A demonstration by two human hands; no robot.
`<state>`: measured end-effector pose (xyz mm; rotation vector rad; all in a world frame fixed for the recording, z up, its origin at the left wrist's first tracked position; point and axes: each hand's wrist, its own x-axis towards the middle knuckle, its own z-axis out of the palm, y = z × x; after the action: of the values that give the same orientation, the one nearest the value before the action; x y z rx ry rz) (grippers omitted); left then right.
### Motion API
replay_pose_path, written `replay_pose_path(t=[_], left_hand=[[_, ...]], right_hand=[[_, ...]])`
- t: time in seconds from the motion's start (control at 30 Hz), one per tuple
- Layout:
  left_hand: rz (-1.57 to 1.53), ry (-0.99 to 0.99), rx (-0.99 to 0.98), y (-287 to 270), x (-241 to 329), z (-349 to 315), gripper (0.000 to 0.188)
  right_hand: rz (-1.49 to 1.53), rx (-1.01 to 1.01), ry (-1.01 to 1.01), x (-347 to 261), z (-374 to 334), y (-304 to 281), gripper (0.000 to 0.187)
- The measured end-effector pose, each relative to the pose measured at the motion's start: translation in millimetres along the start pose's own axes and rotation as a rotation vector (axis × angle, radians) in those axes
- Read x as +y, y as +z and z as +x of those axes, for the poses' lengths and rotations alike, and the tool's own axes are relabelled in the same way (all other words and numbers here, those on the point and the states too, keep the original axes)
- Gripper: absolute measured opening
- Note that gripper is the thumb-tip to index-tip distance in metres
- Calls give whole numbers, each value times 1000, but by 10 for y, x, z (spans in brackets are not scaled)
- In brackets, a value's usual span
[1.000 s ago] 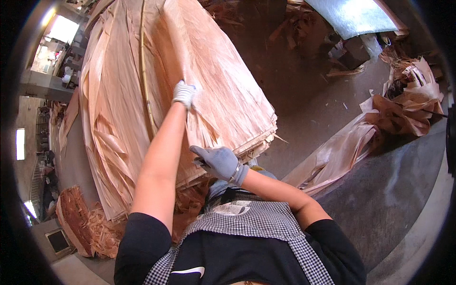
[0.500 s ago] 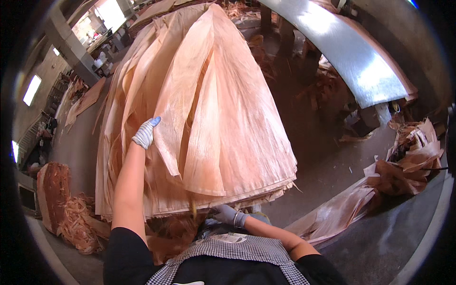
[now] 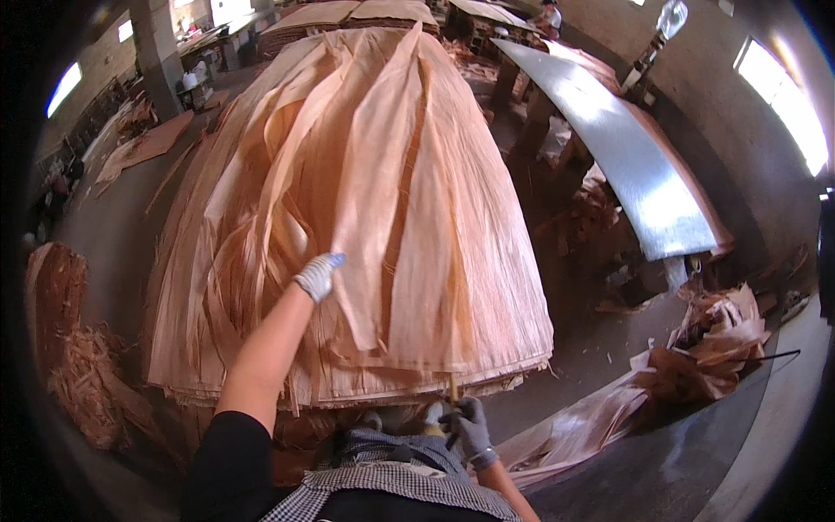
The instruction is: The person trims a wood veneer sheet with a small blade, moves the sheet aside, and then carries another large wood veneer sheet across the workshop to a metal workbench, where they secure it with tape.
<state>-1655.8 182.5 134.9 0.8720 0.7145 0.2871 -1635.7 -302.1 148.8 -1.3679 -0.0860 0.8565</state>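
Note:
A large stack of thin wood veneer sheets (image 3: 496,287), pinkish tan with several loose, rippled sheets on top, spreads before me. My left hand (image 3: 318,277), in a whitish glove with blue at the fingertips, is closed at the edge of a loose veneer sheet (image 3: 370,235) near the middle of the stack. My right hand (image 3: 471,428), in a grey glove, is closed just off the stack's near edge. From it a thin yellowish stick-like tool (image 3: 453,389) points up against that edge; the part inside the fingers is hidden.
A long shiny metal-topped table (image 3: 626,152) stands at the right. Crumpled veneer scraps (image 3: 704,357) lie on the floor at the right, and a bundle of shredded scraps (image 3: 83,374) at the left. Farther back are more veneer stacks (image 3: 391,10) and a person (image 3: 550,17).
My left hand has shifted right across the stack, at the loose sheet's edge. My right hand and the yellowish tool have also moved right, out from below the near edge. The view has tilted up.

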Motion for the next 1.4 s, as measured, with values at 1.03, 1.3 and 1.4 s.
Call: replay_pose_path(t=[1.03,1.3,1.4], left_hand=[[1940,-115,619,-1346,555,-2337,46],[1367,588,191,349,-169,-2049,79],[1643,171,171,1107,-393,-2054,72]], right_hand=[[33,86,119,-59,256,1002,39],[-973,-293,-358,185,7,1904,48],[-984,-483,-190,821,-23,1960,77]])
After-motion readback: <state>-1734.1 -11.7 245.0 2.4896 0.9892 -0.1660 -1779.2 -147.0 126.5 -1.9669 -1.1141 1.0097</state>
